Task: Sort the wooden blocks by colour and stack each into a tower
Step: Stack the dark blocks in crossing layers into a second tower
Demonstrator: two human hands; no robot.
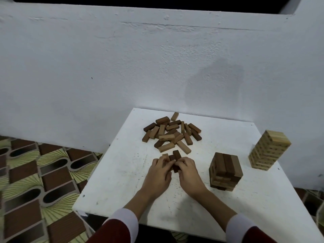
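Step in hand: both hands gather a small cluster of dark brown wooden blocks [174, 159] on the near middle of the white square table [112, 172] — by my judgement, squaring up a first layer for a third tower.
Left hand [160, 171]: fingers curled around the left side of the cluster, pressing it inward.
Right hand [188, 170]: fingers curled against the right side, pinching the same blocks from the opposite flank.
Doing it well: I would press the long sides flush so no block sticks out, keep the layer flat on the table, and check each piece is truly the dark shade before building on it. One block in the cluster already juts out on the far side.
Loose supply: a scattered heap of mid-brown and dark brown wooden blocks [172, 134] lies just beyond the hands, toward the far edge, pieces overlapping at all angles — the two shades are mixed.
Finished work: a short, squat tower of mid-brown blocks [226, 171] stands to the right of the hands, and a taller pale pine-coloured tower [269, 150] stands further right, near the table's edge.
Risk: the right forearm lies near the squat tower; a careless elbow could knock it.
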